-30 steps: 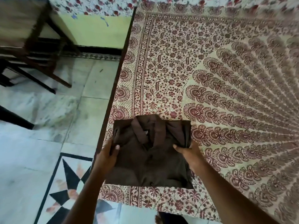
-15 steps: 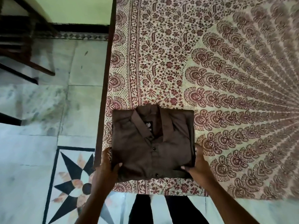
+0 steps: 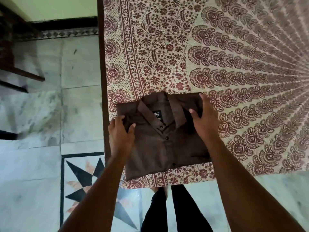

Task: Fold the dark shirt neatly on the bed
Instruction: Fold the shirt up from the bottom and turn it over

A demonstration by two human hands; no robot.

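Near the corner of the bed (image 3: 167, 39), on its patterned bedspread (image 3: 234, 72), the dark shirt (image 3: 160, 148) lies as a compact rectangle, front up, with the collar (image 3: 173, 106) and label at the far side and the button line running down the middle. What has changed is where the hands sit: half a second ago both held the near corners of the bundle, and now they have travelled up to the shoulder area. The left hand (image 3: 121, 133) has its grip on the left edge, fingers curled over the cloth and thumb pressed on top, pinching a small ridge of fabric just beside the collar. The right hand (image 3: 203, 118) lies over the right shoulder with fingers spread and mostly straight, reaching the far right corner; its grip reads as a flat press rather than a pinch, though the palm hides what is under it. Between the two grips the collar stands open and fairly even. Below them the near hem lies flat, close to the bed's near edge. Judged from this, the folding itself looks done and the hands are squaring and smoothing the top, so the task is close to finished.
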